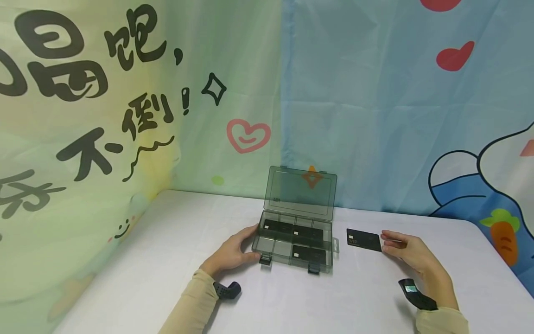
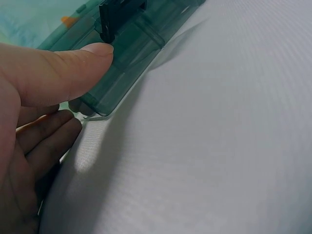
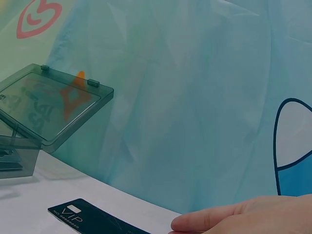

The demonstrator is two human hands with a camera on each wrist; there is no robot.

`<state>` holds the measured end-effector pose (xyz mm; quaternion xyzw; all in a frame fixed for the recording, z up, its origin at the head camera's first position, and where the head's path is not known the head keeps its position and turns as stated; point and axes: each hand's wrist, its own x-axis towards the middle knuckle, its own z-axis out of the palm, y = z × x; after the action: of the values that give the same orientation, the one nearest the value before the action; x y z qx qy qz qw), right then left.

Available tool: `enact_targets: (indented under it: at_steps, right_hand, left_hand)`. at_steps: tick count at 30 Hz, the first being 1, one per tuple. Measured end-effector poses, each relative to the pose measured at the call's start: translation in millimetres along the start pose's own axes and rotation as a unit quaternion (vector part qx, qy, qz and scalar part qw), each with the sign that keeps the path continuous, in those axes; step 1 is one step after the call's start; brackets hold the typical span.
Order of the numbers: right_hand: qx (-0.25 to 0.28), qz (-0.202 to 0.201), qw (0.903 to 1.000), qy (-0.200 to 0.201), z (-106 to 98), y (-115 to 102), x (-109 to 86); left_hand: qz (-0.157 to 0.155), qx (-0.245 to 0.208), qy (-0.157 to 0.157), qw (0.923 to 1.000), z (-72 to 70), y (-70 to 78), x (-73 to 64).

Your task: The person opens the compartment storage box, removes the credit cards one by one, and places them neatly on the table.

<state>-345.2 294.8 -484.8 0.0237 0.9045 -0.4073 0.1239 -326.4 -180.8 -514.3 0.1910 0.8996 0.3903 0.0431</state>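
Note:
A see-through grey-green plastic compartment box sits on the table with its lid raised. Inside are three black cards: one at back left, one at back right, one at front right. The front-left section holds no card. My left hand holds the box at its left front corner, thumb by a black latch and fingers at the left side. To the right of the box, my right hand pinches a black VIP card by its right edge; its thumb is hidden in the right wrist view.
The white table ends at a printed cloth backdrop behind the box and along the left side. A small hanging tab sticks out of the box's right side. Black wrist straps are on both forearms.

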Motion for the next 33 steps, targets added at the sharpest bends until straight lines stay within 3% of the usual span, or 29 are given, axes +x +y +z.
enact_targets:
  at_steps: [14, 21, 33]
  right_hand:
    - [-0.018, 0.002, 0.9998, -0.009, -4.1, -12.3, -4.2]
    - [-0.028, -0.027, 0.9992, 0.000, -6.0, -23.6, -6.2]
    - [-0.044, -0.116, 0.9921, 0.016, -3.7, -55.1, -14.6]
  left_hand:
    - [0.004, 0.008, -0.003, 1.0000, 0.2, -0.5, 0.9]
    - [0.003, 0.006, -0.003, 1.0000, 0.5, -1.3, 1.0]
    - [-0.002, 0.005, -0.004, 1.0000, 0.5, -2.7, 0.3]
